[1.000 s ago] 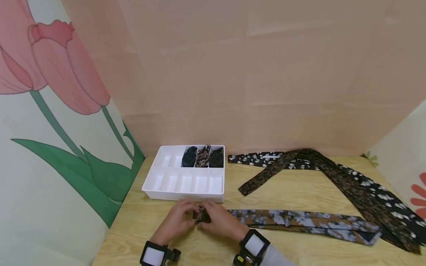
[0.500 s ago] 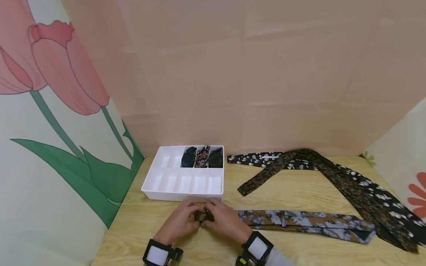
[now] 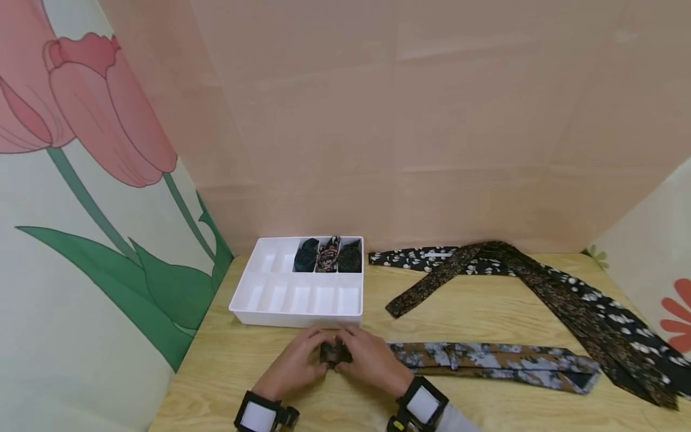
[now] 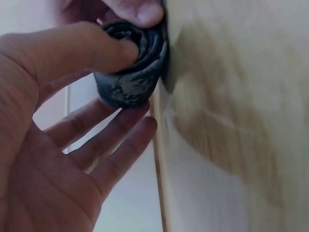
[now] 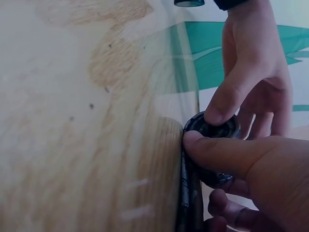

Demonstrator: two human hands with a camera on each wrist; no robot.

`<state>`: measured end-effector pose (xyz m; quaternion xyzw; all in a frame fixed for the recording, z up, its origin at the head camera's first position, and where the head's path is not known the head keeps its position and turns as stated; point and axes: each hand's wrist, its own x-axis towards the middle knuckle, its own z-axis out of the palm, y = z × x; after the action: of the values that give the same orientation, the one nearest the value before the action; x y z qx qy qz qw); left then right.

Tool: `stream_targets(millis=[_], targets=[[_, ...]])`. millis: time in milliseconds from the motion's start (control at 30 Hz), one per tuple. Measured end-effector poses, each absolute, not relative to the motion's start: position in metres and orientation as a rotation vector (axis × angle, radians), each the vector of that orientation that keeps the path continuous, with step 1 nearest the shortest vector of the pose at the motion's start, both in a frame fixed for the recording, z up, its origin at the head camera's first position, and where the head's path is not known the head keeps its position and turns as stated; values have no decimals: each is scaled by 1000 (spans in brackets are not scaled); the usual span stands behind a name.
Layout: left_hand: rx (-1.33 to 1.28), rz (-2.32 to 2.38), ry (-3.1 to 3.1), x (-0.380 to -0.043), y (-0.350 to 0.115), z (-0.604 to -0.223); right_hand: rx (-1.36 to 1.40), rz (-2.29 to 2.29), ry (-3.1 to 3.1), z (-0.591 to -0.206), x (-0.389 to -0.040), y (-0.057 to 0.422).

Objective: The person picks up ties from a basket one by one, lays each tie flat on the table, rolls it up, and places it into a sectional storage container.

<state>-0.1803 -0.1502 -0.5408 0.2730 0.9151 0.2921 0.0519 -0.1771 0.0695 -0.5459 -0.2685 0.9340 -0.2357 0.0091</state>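
Observation:
A brown necktie with blue-grey flowers (image 3: 486, 359) lies flat along the table to the right, its left end wound into a roll (image 4: 129, 89). My left hand (image 3: 299, 363) pinches the roll, the thumb on its coiled side and the other fingers spread underneath in the left wrist view. From the other side my right hand (image 3: 371, 362) grips the same roll, thumb on the coil beside the left thumb, as the right wrist view shows. In the head view the fingers cover much of the roll, which stands on edge at the table just in front of the white tray.
The white divided tray (image 3: 296, 319) holds three rolled neckties, dark green (image 3: 306, 255), brown patterned (image 3: 328, 255) and dark olive (image 3: 350, 257), in its back row. A dark brown necktie (image 3: 432, 288) lies across a black-and-white floral one (image 3: 407, 258) at right. A wall stands behind.
Both hands have shifted slightly right with the roll. The flat part of the floral necktie has slid left and is shorter. The tray and other neckties stay put.

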Motion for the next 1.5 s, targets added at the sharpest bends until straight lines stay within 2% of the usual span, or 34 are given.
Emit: stream_targets(millis=[1500], targets=[[1052, 893, 2729, -181, -139, -543, -811, -750, 2931, -544, -170, 89]])
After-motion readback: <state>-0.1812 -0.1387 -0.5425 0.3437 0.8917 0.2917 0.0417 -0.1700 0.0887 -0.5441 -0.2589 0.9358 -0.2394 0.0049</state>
